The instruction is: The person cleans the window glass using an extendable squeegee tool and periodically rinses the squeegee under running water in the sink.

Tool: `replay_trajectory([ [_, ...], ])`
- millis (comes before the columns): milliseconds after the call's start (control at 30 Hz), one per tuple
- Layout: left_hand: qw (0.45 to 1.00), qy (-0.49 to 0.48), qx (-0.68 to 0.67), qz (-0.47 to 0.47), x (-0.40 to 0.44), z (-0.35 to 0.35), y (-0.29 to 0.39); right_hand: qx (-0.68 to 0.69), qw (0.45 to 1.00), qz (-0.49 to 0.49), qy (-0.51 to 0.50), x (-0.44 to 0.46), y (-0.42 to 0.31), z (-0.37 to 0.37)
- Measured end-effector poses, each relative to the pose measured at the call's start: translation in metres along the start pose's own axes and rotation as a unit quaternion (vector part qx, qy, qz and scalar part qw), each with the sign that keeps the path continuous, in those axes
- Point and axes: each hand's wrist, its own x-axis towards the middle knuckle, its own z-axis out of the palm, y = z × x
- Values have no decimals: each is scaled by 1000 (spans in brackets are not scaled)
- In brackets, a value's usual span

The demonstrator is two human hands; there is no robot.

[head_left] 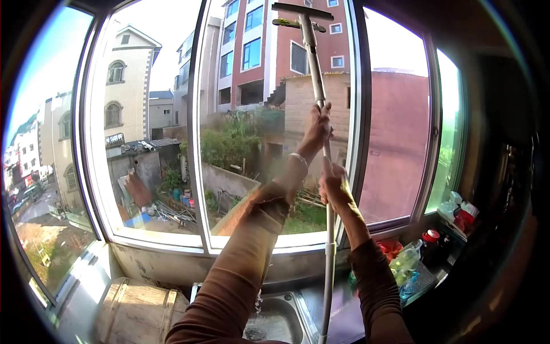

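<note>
A long-handled window squeegee (312,54) stands nearly upright before the window, its dark blade (302,10) at the top of the window pane. Higher on the pole, my left hand (317,131) is wrapped round it, with a light bracelet on the wrist. Below it my right hand (334,182) grips the same pole, fingers closed. The lower pole (329,275) runs down past the sink and out of the bottom of the view.
A steel sink (295,312) lies below, with water falling into it. Left of it is a wooden board (137,309). Plastic bags (405,258) and bottles crowd the right counter. White window frames (197,114) surround the panes; buildings stand outside.
</note>
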Motion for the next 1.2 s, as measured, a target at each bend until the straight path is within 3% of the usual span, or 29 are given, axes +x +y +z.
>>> replay_trajectory([
  [100, 990, 98, 102, 11, 73, -24, 47, -16, 997, -72, -24, 55, -41, 49],
  [233, 986, 97, 135, 20, 102, -72, 53, -61, 995, -77, -24, 68, -45, 94],
  [367, 989, 93, 111, 28, 49, -93, 8, -45, 999, -20, -8, 46, 18, 107],
  [500, 990, 98, 100, 31, -32, -104, -51, -28, 998, 8, -60, -21, 84, 88],
  [567, 991, 94, 83, 36, -74, -110, -86, -101, 993, -52, -31, -47, 151, 75],
  [600, 990, 103, 95, 32, -93, -116, -113, -76, 996, 30, -40, -82, 136, 72],
  [633, 994, 92, 40, -32, -132, -112, -100, -56, 995, 46, -62, -109, 144, 68],
  [700, 993, 109, 3, -51, -187, -113, -130, -127, 991, -12, -45, -149, 209, 51],
  [800, 983, 125, -36, -126, -265, -111, -166, -233, 972, -32, -14, -221, 232, 36],
  [900, 977, 146, -11, -158, -300, -105, -168, -258, 966, -7, -2, -253, 238, 27],
  [967, 980, 130, -48, -144, -286, -106, -161, -257, 965, -58, 1, -242, 244, 25],
  [1033, 983, 94, -93, -125, -257, -110, -138, -174, 984, 20, -20, -215, 234, 32],
  [1067, 986, 97, -88, -105, -236, -113, -129, -134, 989, 52, -28, -200, 219, 38],
  [1100, 989, 87, -89, -85, -215, -117, -113, -72, 987, 130, -62, -192, 156, 53],
  [1200, 991, 56, -111, -53, -152, -133, -59, 26, 987, 79, -138, -154, 97, 71],
])
